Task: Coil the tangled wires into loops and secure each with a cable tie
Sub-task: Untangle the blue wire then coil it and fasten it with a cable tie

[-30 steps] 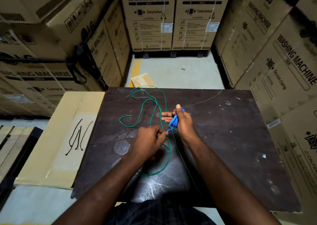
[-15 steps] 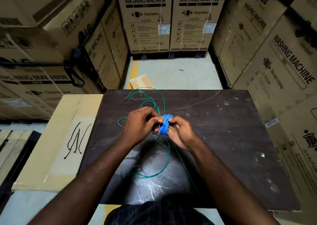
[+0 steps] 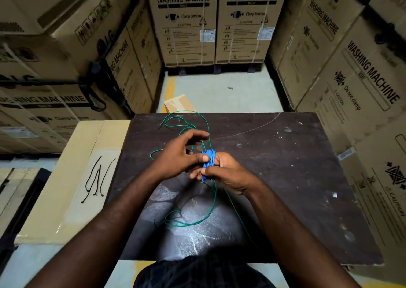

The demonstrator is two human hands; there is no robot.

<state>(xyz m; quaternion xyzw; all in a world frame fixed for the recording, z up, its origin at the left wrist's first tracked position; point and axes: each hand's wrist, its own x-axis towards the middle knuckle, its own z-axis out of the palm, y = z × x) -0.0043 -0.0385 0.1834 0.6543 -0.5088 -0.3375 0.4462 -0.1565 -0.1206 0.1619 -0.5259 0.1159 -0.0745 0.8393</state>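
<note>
A blue wire is wound in tight turns around the fingers of my right hand, which grips the coil above the middle of the dark table. My left hand touches the coil from the left with its thumb and lower fingers, its upper fingers curled above. A loose green wire lies tangled on the table, looping from the far edge under both hands to the near side. Several black cable ties lie on a flat cardboard box to the left.
The flat cardboard box adjoins the table's left edge. Tall washing machine cartons wall in the space at the left, back and right. A small cardboard piece lies on the floor beyond the table.
My left hand rose from the table's near middle to the blue coil. My right hand turned palm-side up, and the blue wire's loose end has been wound onto the coil.
</note>
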